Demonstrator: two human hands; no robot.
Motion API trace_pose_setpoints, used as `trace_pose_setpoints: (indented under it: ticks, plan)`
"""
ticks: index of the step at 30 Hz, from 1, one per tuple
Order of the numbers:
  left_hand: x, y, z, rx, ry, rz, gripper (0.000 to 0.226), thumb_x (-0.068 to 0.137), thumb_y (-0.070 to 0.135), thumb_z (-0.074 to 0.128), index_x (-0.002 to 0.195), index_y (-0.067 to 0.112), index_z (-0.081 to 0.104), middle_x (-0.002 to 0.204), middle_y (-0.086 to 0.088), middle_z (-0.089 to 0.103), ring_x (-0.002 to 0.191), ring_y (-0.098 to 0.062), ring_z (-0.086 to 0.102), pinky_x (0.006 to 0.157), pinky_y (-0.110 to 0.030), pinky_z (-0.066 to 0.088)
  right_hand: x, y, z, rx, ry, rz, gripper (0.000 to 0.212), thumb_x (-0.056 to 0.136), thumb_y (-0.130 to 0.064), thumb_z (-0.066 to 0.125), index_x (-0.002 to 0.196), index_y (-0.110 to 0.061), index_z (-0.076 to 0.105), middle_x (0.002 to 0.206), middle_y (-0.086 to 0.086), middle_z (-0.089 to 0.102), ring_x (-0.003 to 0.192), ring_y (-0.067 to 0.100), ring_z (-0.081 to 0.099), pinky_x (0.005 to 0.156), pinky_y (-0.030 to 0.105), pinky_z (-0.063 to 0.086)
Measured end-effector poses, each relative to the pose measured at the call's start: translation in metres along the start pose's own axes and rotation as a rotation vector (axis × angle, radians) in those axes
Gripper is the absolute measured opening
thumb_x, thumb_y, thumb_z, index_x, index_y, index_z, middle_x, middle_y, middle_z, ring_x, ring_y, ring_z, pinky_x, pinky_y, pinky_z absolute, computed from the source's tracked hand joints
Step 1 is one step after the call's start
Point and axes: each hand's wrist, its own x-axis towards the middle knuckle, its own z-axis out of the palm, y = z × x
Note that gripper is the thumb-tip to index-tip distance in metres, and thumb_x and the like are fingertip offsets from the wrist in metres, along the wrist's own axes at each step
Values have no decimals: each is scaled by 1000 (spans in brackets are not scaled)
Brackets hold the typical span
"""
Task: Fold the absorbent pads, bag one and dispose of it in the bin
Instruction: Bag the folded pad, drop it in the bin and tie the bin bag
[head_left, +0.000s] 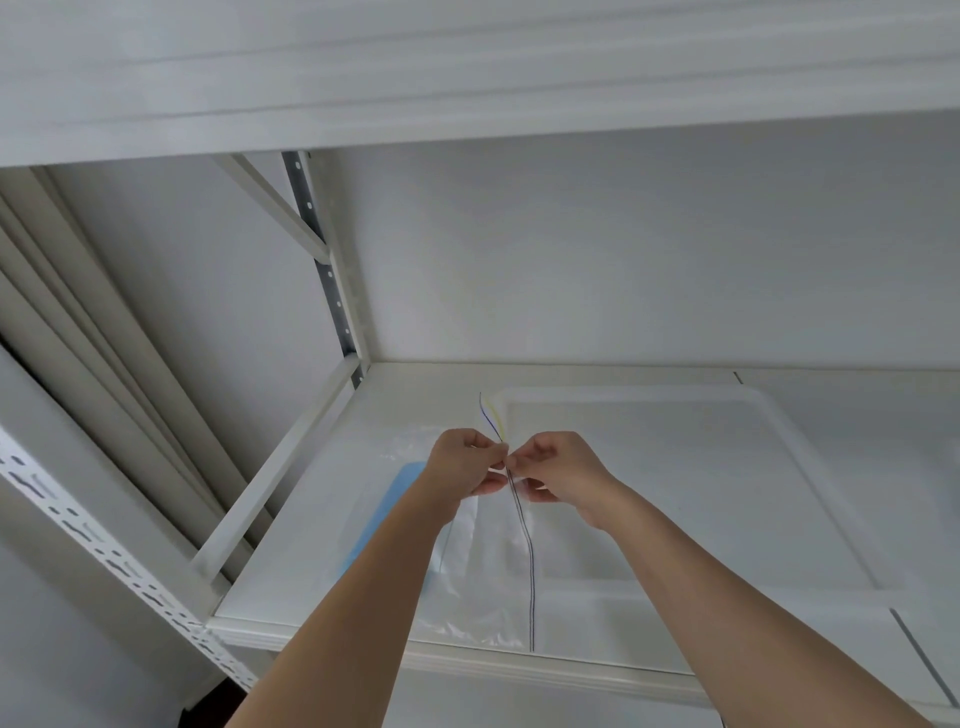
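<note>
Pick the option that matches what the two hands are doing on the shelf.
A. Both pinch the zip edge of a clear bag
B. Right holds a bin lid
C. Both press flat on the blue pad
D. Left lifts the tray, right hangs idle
A: the left hand and right hand meet, fingers pinched on the bag at its zip edge; the blue pad lies beside them.

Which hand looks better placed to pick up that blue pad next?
Probably the left. Both hands pinch the clear zip bag at its top edge, but the left hand is on the side where the blue pad lies on the shelf. The right hand would have to cross over.
</note>
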Motion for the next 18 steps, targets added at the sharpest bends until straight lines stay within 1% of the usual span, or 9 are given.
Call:
trace_pose_setpoints:
  ticks: [3, 8, 12, 14, 16, 18]
  plan:
    - [1, 1, -1, 0, -8, 4, 14, 91, 12, 61, 92, -2, 60, 87, -12, 66, 68, -19, 65, 67, -25, 59, 1, 1, 1, 17, 16, 1, 12, 88, -14, 68, 79, -6, 65, 82, 13, 69, 65, 18, 65, 66, 27, 58]
    - [2, 0, -2, -23, -1, 1, 9, 90, 7, 60, 90, -2, 59, 88, -14, 67, 72, -22, 68, 72, -28, 59, 5, 1, 4, 10, 58, 18, 14, 88, -15, 67, 83, -2, 65, 80, 12, 68, 63, 17, 61, 68, 29, 59]
    - [2, 1, -2, -60, 4, -9, 6, 87, -1, 57, 93, -3, 59, 89, -17, 66, 73, -24, 70, 72, -30, 60, 6, 1, 4, 6, 82, 29, 14, 89, -13, 66, 83, -1, 65, 79, 11, 68, 60, 16, 62, 66, 28, 60]
    - [2, 1, -2, -95, 17, -10, 6, 88, -2, 55, 94, -2, 58, 89, -18, 66, 73, -27, 71, 73, -32, 60, 7, 2, 5, 17, 125, 32, 12, 90, -10, 63, 84, 0, 63, 79, 10, 68, 58, 17, 63, 67, 31, 60]
    - [2, 3, -3, -132, 52, -7, 3, 90, -1, 53, 92, 0, 55, 90, -17, 65, 73, -30, 70, 75, -35, 60, 8, 2, 6, 35, 213, 32, 10, 91, -8, 58, 86, 0, 59, 81, 10, 66, 56, 19, 63, 65, 32, 60]
    - [3, 4, -5, -166, 93, 5, 4, 89, -1, 51, 89, 2, 52, 90, -17, 64, 73, -33, 70, 79, -39, 59, 8, 1, 5, 69, 274, 45, 10, 92, -10, 57, 86, -2, 56, 85, 12, 66, 58, 20, 62, 62, 31, 60]
